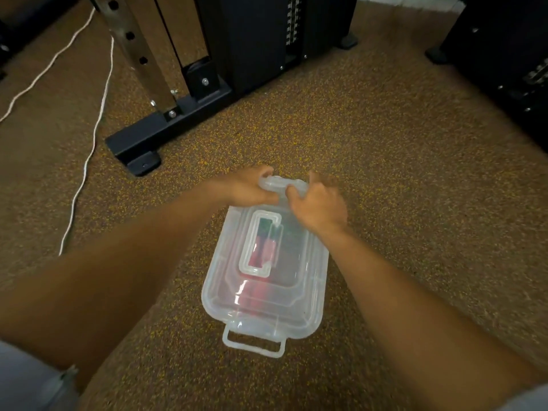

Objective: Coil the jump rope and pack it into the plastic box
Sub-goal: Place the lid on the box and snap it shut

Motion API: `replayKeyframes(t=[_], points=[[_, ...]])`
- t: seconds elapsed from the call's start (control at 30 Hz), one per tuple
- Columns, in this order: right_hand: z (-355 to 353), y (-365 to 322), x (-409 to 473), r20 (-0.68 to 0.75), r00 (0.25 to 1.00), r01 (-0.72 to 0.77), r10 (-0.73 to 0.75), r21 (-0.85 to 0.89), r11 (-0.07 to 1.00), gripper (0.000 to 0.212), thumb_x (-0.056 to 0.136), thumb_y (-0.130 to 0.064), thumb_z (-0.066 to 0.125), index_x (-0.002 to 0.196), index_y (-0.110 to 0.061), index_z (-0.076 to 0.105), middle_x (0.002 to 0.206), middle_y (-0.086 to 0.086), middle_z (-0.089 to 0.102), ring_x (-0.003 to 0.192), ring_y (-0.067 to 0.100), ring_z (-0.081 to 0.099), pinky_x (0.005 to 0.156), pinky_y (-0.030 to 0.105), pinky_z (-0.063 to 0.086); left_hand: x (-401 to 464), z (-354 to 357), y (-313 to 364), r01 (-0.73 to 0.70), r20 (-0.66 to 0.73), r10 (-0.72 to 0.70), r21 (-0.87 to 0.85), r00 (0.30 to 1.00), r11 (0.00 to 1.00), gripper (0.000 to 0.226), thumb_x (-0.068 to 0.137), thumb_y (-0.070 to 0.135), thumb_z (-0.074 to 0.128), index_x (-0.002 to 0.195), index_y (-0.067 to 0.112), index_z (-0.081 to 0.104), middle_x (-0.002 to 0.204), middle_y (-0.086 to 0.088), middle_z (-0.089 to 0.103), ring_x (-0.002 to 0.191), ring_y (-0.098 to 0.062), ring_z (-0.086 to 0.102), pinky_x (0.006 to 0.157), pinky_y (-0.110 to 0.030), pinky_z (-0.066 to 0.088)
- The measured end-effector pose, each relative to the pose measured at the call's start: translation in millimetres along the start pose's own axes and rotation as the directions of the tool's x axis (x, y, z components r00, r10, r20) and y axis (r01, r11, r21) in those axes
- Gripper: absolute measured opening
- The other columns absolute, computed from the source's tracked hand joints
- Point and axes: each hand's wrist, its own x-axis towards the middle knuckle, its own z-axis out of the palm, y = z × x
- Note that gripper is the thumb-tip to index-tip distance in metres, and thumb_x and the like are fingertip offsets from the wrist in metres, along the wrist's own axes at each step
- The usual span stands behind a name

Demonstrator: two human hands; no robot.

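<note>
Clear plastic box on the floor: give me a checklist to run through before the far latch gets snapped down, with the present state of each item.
1. Lid seated on the clear plastic box: ok, it sits on the rim all round as far as shows.
2. Red and green jump rope inside, nothing trailing out: ok, seen through the lid.
3. Left hand on the translucent far latch: ok, fingers curled round it.
4. Right hand on the same latch: ok.
5. Near latch fastened: not ok, it sticks out flat on the speckled floor.
6. Far latch locked: cannot tell, hands cover it.
</note>
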Motion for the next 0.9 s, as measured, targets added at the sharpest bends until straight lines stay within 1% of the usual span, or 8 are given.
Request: replayKeyframes(t=[0.07, 0.17, 0.27, 0.33, 0.4, 0.5, 0.77, 0.9], points=[[-8.3, -5.0, 10.9, 0.101, 0.993, -0.067, 0.064, 0.026, 0.997, 0.063, 0.092, -0.055, 0.054, 0.136, -0.011, 0.057, 0.135, 0.016, 0.063, 0.124, 0.037, 0.059, 0.092, 0.040, 0.047, 7.3, 0.3, -1.1, 0.051, 0.012, -0.050, -0.034, 0.999, 0.998, 0.091, 0.086, 0.051, 0.071, 0.162, 0.030, 0.024, 0.167, 0.001, 0.031, 0.146, -0.025, 0.040, 0.114, -0.038, 0.040], [-15.9, -6.3, 21.7, 0.214, 0.971, -0.130, 0.103, 0.118, 0.984, 0.055, 0.087, -0.058, 0.059, 0.110, -0.010, 0.071, 0.117, 0.012, 0.070, 0.094, 0.029, 0.064, 0.077, 0.034, 0.045, 11.5, 5.5, -4.4, 0.109, -0.003, -0.109, -0.104, 0.994, 0.989, 0.104, 0.076, 0.063, 0.075, 0.162, 0.035, 0.024, 0.169, 0.001, 0.026, 0.152, -0.028, 0.031, 0.119, -0.048, 0.036], [-14.3, -4.4, 25.1, 0.243, 0.963, -0.183, 0.118, 0.262, 0.948, 0.059, 0.076, -0.057, 0.067, 0.116, -0.014, 0.072, 0.121, 0.008, 0.071, 0.102, 0.028, 0.066, 0.089, 0.036, 0.054, 11.6, 7.7, -7.6, 0.085, -0.015, -0.089, -0.191, 0.996, 0.978, 0.109, 0.073, 0.057, 0.081, 0.162, 0.033, 0.022, 0.167, 0.001, 0.033, 0.149, -0.026, 0.037, 0.117, -0.045, 0.038], [-10.2, -2.3, 20.7, 0.186, 0.975, -0.181, 0.123, 0.340, 0.923, 0.073, 0.075, -0.051, 0.071, 0.141, -0.022, 0.059, 0.138, 0.003, 0.066, 0.122, 0.027, 0.063, 0.103, 0.039, 0.051, 10.9, 8.0, -10.6, 0.067, -0.022, -0.073, -0.219, 0.997, 0.973, 0.111, 0.076, 0.051, 0.083, 0.163, 0.033, 0.018, 0.166, 0.003, 0.033, 0.148, -0.024, 0.038, 0.117, -0.043, 0.038], [-4.8, 2.0, 13.7, 0.094, 0.992, -0.111, 0.083, 0.345, 0.932, 0.072, 0.081, -0.049, 0.072, 0.147, -0.028, 0.052, 0.138, -0.001, 0.066, 0.124, 0.026, 0.063, 0.104, 0.038, 0.050, 10.1, 9.1, -12.9, 0.052, -0.024, -0.059, -0.220, 0.998, 0.974, 0.110, 0.077, 0.050, 0.083, 0.163, 0.032, 0.019, 0.164, 0.004, 0.037, 0.144, -0.022, 0.043, 0.115, -0.043, 0.041], [4.7, 10.7, 8.4, -0.015, 1.000, -0.020, 0.027, 0.342, 0.939, 0.052, 0.088, -0.045, 0.073, 0.135, -0.027, 0.062, 0.126, 0.001, 0.070, 0.114, 0.027, 0.067, 0.096, 0.036, 0.053, 5.6, 11.2, -15.4, 0.010, -0.069, -0.024, -0.190, 0.997, 0.982, 0.098, 0.078, 0.050, 0.083, 0.159, 0.029, 0.032, 0.153, 0.003, 0.050, 0.130, -0.020, 0.053, 0.107, -0.039, 0.047], [12.0, 16.0, 11.2, -0.117, 0.992, 0.072, -0.038, 0.308, 0.949, 0.045, 0.087, -0.044, 0.076, 0.125, -0.021, 0.068, 0.117, 0.007, 0.072, 0.111, 0.030, 0.064, 0.092, 0.037, 0.054, 3.4, 10.9, -18.6, -0.033, -0.070, 0.017, -0.234, 0.997, 0.972, 0.083, 0.078, 0.048, 0.084, 0.148, 0.030, 0.044, 0.145, 0.003, 0.053, 0.124, -0.020, 0.055, 0.106, -0.038, 0.048], [16.6, 17.9, 13.3, -0.178, 0.982, 0.111, -0.062, 0.279, 0.954, 0.036, 0.085, -0.043, 0.078, 0.111, -0.019, 0.070, 0.114, 0.006, 0.069, 0.113, 0.027, 0.059, 0.090, 0.033, 0.051, 2.4, 15.6, -21.2, -0.089, -0.145, 0.064, -0.178, 0.987, 0.980, 0.063, 0.080, 0.047, 0.083, 0.131, 0.027, 0.052, 0.128, 0.005, 0.059, 0.113, -0.019, 0.061, 0.087, -0.029, 0.049]])
